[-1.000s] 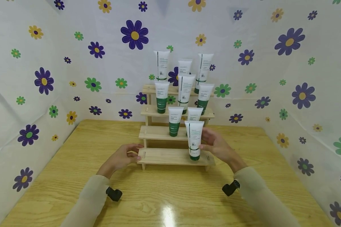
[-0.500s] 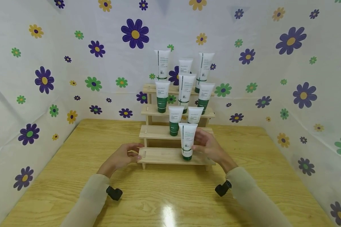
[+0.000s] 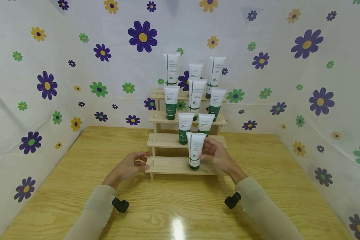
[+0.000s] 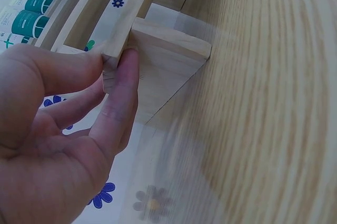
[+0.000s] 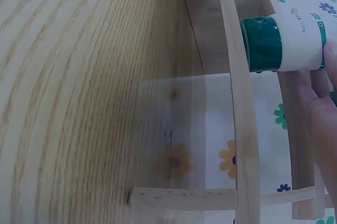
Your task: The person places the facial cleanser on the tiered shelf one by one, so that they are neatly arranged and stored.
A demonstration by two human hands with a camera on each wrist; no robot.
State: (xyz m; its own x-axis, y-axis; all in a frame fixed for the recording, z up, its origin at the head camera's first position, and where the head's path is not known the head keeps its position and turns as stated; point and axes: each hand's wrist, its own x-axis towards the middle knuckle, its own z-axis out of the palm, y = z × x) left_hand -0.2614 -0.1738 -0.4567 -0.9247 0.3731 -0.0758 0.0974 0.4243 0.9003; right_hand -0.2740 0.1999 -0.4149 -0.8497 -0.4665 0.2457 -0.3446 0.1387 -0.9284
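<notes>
A white squeeze tube [image 3: 195, 150] with a dark green cap stands upright, cap down, on the lowest step of a four-step wooden display stand [image 3: 168, 165]. My right hand [image 3: 219, 156] holds it from the right, thumb in front and fingers behind. In the right wrist view the tube's green cap [image 5: 263, 44] meets the step's board, and part of the hand [image 5: 322, 110] shows at the edge. My left hand [image 3: 129, 168] pinches the left end of the lowest step. The left wrist view shows thumb and fingers [image 4: 116, 108] on either side of that board [image 4: 138, 16].
Two green-and-white tubes [image 3: 185, 128] stand on the step above. More tubes [image 3: 171, 103] fill the two upper steps. The stand rests on a wood-grain table [image 3: 156, 206], in front of a flower-patterned cloth [image 3: 117, 60] that also runs along both sides.
My right hand has moved the tube leftward along the lowest step, uncovering more of the tube behind. My left hand has stayed at the step's left end.
</notes>
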